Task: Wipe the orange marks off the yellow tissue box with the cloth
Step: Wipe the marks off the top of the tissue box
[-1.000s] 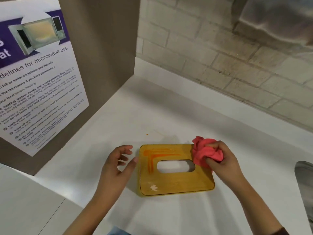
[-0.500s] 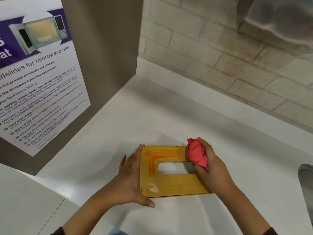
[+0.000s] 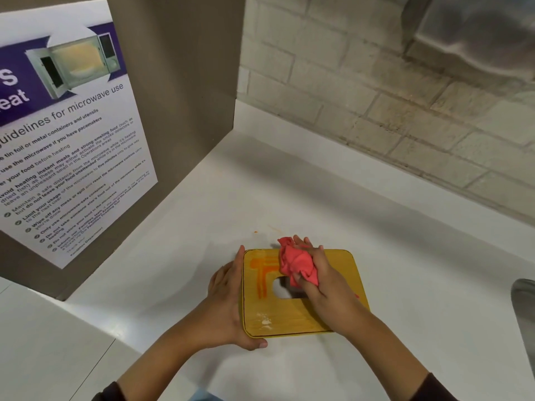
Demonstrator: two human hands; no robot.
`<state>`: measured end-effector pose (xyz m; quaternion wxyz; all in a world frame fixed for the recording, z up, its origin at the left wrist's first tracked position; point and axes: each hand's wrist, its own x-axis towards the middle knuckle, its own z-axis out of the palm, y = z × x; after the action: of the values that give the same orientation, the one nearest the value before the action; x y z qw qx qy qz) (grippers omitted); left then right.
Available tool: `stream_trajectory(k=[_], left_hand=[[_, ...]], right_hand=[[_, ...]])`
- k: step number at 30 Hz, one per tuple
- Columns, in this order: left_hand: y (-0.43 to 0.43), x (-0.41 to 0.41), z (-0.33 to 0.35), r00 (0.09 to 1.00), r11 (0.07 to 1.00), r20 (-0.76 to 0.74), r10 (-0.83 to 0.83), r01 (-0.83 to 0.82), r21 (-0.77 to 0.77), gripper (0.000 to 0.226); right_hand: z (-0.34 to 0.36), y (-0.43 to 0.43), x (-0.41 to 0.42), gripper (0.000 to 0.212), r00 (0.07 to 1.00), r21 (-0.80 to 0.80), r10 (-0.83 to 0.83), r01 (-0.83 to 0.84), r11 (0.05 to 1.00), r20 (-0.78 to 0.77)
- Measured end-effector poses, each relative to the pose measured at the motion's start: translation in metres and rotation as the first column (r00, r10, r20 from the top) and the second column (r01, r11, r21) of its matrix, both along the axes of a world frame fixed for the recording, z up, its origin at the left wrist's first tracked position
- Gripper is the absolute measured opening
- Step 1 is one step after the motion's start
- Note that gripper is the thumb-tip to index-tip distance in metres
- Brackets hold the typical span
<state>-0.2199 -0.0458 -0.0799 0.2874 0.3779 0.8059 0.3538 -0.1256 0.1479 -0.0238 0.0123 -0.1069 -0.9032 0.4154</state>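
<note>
The yellow tissue box lies flat on the white counter, with an oval slot in its top. Orange marks form an L near its far left corner. A pale smudge sits near its front left corner. My left hand grips the box's left edge, thumb under the front corner. My right hand presses a bunched red cloth onto the top of the box, just right of the orange marks and partly over the slot.
A brown panel with a microwave-use poster stands at the left. A brick wall runs along the back. A metal sink edge shows at the right. A small orange speck lies on the white counter behind the box.
My left hand closed onto the box's left edge. My right hand slid the cloth leftward from the far right corner to the middle of the box, beside the marks.
</note>
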Motion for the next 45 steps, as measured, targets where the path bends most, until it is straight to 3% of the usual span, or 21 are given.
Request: stream_trajectory(k=[7, 14, 17, 22, 26, 38, 43, 45], left_hand=[[-0.001, 0.000, 0.001, 1.000, 1.000, 0.024, -0.011, 0.011, 0.002, 0.152], [0.000, 0.000, 0.001, 0.999, 0.999, 0.002, -0.037, 0.037, 0.000, 0.149], [0.001, 0.001, 0.000, 1.000, 1.000, 0.015, -0.015, 0.015, 0.007, 0.148], [0.000, 0.005, -0.001, 0.989, 0.996, 0.126, 0.080, -0.083, 0.022, 0.148], [-0.001, 0.006, -0.002, 0.993, 0.995, 0.094, 0.069, -0.075, 0.064, 0.138], [-0.001, 0.008, 0.000, 0.991, 0.995, 0.105, 0.084, -0.088, 0.039, 0.150], [-0.006, 0.008, 0.000, 0.985, 0.993, 0.144, 0.096, -0.105, 0.060, 0.150], [-0.006, 0.008, 0.000, 0.986, 0.994, 0.132, 0.101, -0.106, 0.031, 0.153]], right_hand=[[-0.005, -0.014, -0.012, 0.045, 0.988, -0.092, 0.157, -0.155, 0.984, 0.008], [-0.004, -0.011, -0.016, 0.036, 0.971, -0.167, 0.236, -0.226, 0.960, 0.040], [-0.003, -0.012, -0.018, 0.020, 0.961, -0.191, 0.268, -0.253, 0.949, 0.061], [0.007, -0.013, -0.021, 0.010, 0.973, -0.267, 0.223, -0.200, 0.943, 0.062], [0.005, -0.013, -0.016, 0.009, 0.966, -0.257, 0.256, -0.238, 0.937, 0.042], [0.015, -0.012, 0.001, 0.016, 0.950, -0.294, 0.278, -0.228, 0.928, 0.140], [0.026, -0.015, 0.011, 0.021, 0.940, -0.469, 0.260, -0.131, 0.873, 0.221], [0.028, -0.017, 0.016, 0.021, 0.981, -0.576, 0.107, 0.007, 0.818, 0.163]])
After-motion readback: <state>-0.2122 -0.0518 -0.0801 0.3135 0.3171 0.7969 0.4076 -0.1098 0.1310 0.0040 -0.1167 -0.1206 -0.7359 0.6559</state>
